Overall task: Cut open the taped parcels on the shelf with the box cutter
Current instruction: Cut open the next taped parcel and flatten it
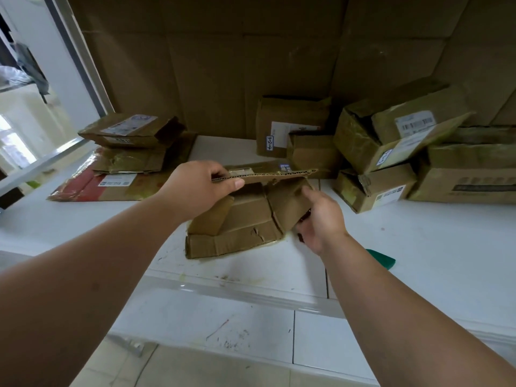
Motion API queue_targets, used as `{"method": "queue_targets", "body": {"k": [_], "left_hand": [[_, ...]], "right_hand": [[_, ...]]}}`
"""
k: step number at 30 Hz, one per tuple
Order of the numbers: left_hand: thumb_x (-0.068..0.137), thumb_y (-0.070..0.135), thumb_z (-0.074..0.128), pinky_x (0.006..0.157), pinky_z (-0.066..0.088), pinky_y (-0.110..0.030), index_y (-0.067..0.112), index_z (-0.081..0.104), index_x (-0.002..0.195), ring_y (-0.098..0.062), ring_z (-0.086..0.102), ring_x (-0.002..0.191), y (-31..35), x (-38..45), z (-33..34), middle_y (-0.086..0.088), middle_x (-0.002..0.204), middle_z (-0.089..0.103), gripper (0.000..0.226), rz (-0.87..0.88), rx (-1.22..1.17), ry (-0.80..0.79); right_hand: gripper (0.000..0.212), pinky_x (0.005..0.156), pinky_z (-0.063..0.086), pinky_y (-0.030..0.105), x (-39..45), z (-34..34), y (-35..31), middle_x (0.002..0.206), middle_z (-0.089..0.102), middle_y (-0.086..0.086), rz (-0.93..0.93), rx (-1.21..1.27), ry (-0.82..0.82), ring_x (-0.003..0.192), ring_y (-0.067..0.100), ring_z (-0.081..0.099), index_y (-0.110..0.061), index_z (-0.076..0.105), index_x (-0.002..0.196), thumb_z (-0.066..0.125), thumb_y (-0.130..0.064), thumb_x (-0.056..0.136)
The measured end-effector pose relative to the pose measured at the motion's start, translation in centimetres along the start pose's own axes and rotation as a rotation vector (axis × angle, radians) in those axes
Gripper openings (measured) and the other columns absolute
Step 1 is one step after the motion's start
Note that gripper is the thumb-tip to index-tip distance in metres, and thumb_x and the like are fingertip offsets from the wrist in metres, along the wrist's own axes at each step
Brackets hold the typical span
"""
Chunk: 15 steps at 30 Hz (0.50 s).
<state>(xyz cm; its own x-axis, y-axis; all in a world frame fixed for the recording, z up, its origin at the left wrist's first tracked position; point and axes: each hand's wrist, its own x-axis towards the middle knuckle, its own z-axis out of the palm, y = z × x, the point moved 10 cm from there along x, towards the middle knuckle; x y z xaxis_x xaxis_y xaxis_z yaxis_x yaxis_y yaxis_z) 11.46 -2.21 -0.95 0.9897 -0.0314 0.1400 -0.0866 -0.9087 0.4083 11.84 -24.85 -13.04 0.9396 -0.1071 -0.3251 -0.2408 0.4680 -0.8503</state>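
A flat brown cardboard parcel (237,219) lies at the middle of the white shelf (418,247), its lid flap (268,174) lifted. My left hand (201,185) pinches the near left corner of that flap. At the box's right side flap, my right hand (321,219) has its fingers curled around something dark, and an index finger touches the cardboard. What the dark thing is I cannot tell. A green object (381,258) pokes out from behind my right forearm on the shelf.
Flattened parcels (122,163) are stacked at the left. Several taped and opened cartons (391,141) crowd the right and back, against a cardboard wall (251,65). The shelf's front edge (237,291) runs below the box.
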Motion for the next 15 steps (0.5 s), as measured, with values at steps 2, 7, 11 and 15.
{"method": "queue_targets", "body": {"k": [2, 7, 11, 15], "left_hand": [[0.08, 0.066, 0.06, 0.052, 0.036, -0.018, 0.032, 0.063, 0.109, -0.004, 0.054, 0.073, 0.4, 0.0, 0.2, 0.019, 0.081, 0.054, 0.045, 0.011, -0.022, 0.051], [0.071, 0.06, 0.074, 0.069, 0.046, -0.023, 0.027, 0.06, 0.11, -0.01, 0.053, 0.09, 0.7, -0.4, -0.4, 0.007, 0.103, 0.056, 0.053, 0.049, -0.089, 0.281], [0.065, 0.059, 0.081, 0.065, 0.045, -0.023, 0.034, 0.04, 0.105, -0.008, 0.054, 0.082, -1.0, -0.8, -1.6, 0.01, 0.096, 0.052, 0.062, -0.08, -0.342, 0.441], [0.075, 0.055, 0.075, 0.058, 0.04, -0.021, 0.037, 0.031, 0.099, -0.005, 0.054, 0.076, -0.6, -0.4, -2.0, 0.015, 0.088, 0.05, 0.053, -0.072, -0.313, 0.455]], "right_hand": [[0.014, 0.084, 0.058, 0.048, 0.0, -0.5, 0.1, 0.089, 0.077, 0.006, 0.047, 0.08, 0.009, 0.099, 0.029, 0.069, -0.018, 0.062, 0.107, 0.055, -0.027, 0.099], [0.014, 0.069, 0.06, 0.043, -0.1, -0.9, -0.3, 0.084, 0.077, 0.005, 0.073, 0.148, 0.017, 0.091, 0.027, 0.071, -0.017, 0.063, 0.105, 0.051, -0.02, 0.099], [0.007, 0.079, 0.059, 0.05, -0.5, -0.5, -0.6, 0.099, 0.075, 0.014, 0.115, 0.226, 0.027, 0.096, 0.031, 0.071, -0.014, 0.06, 0.102, 0.054, -0.016, 0.098], [0.004, 0.067, 0.061, 0.045, -0.8, -0.1, -1.3, 0.098, 0.071, 0.015, 0.117, 0.27, 0.015, 0.095, 0.032, 0.07, -0.011, 0.057, 0.099, 0.054, -0.013, 0.098]]}}
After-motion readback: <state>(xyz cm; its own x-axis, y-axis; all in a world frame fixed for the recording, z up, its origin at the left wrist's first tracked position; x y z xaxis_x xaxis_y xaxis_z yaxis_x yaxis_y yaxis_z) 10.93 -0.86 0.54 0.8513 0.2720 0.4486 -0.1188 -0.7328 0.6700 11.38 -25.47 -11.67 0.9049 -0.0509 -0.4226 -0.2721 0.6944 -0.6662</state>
